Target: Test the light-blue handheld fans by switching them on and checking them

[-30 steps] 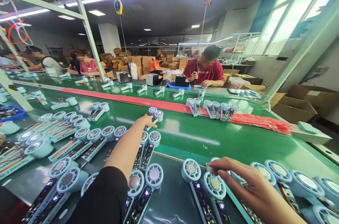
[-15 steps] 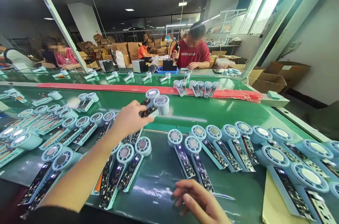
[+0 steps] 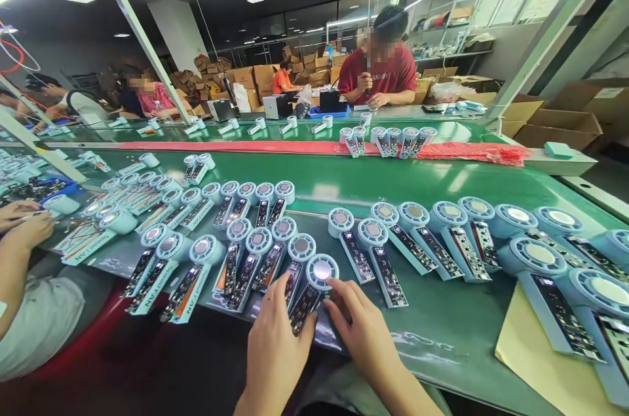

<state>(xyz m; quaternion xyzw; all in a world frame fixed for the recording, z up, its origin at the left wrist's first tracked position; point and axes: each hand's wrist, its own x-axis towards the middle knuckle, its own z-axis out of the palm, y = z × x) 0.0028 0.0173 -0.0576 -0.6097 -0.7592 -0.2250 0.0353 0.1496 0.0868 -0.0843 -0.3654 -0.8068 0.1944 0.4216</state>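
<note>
Fingers of left hand [image 3: 278, 345] and right hand [image 3: 366, 334] lie open, touching one fan [image 3: 322, 270].

A glossy green conveyor belt [image 3: 344, 190] spans the bench, with a long red textured strip [image 3: 275, 149] along its far side at twelve o'clock. Rows of pale blue handheld fans with bare circuit boards [image 3: 442, 239] lie from nine round to three o'clock. A pale yellow paper sheet [image 3: 535, 363] sits at four o'clock. A seated person in a red shirt [image 3: 381, 75] works at one o'clock, with stacked brown cardboard boxes [image 3: 255, 75] at eleven. A co-worker's hand [image 3: 29, 232] rests at nine o'clock.
</note>
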